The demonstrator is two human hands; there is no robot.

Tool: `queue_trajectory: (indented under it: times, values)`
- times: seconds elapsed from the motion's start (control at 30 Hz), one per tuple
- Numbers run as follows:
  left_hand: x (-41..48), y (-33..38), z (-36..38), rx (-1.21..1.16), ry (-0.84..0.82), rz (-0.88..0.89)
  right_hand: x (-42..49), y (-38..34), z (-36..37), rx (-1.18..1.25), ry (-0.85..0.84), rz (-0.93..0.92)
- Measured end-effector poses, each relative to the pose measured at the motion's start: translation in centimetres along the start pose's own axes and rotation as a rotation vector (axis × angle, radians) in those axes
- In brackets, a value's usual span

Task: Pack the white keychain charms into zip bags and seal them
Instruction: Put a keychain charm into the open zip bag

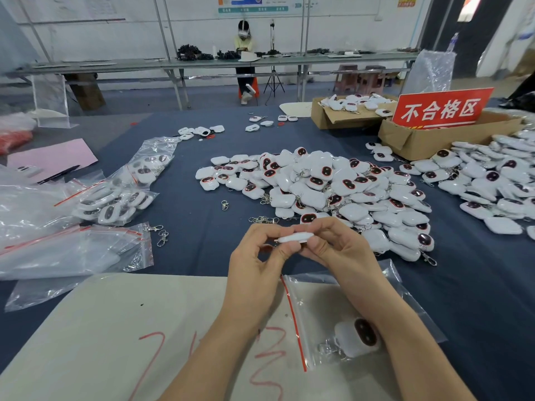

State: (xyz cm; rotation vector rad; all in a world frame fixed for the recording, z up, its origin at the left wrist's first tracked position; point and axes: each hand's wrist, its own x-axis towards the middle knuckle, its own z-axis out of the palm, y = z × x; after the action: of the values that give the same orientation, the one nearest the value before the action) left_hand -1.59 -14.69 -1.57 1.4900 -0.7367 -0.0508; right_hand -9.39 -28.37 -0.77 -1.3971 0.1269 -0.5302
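you hold one white charm (295, 237) edge-on between both hands, out in front of you. your left hand (260, 264) pinches its left end with thumb and curled fingers. your right hand (335, 250) curls round its right end, fingers over the top. neither hand is spread wide; both are closed on this same charm.

just beneath your right wrist and forearm lies a zip bag (312, 296), its red seal strip running between your two forearms. whether that seal is pressed shut, you cannot tell from here. inside the bag, tucked against the inner side of your right forearm, sits a bagged charm (359, 338), dark face up, its metal clasp pointing toward your left arm.

just beyond your fingertips the big pile of charms (333, 183) begins, its nearest pieces close to your right knuckles. a loose clasp (263, 219) lies just past your left fingers. well off to the right of your right hand is a second heap (492, 180), and behind it a cardboard box (419, 140) with a red sign (440, 107).

out to the left of your left hand lie empty bags (72, 250), and beyond them filled bags (121, 195). both forearms reach over a beige sheet (115, 319).
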Motion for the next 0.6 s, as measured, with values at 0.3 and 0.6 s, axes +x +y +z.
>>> queue_trajectory:
  times: [0.3, 0.6]
  values:
    - [0.04, 0.38, 0.09, -0.051, -0.020, -0.058, 0.21, 0.45, -0.24, -0.028, 0.022, 0.006]
    - [0.16, -0.01, 0.18, -0.029, 0.000, -0.175, 0.38, 0.75, -0.11, -0.013, 0.040, 0.085]
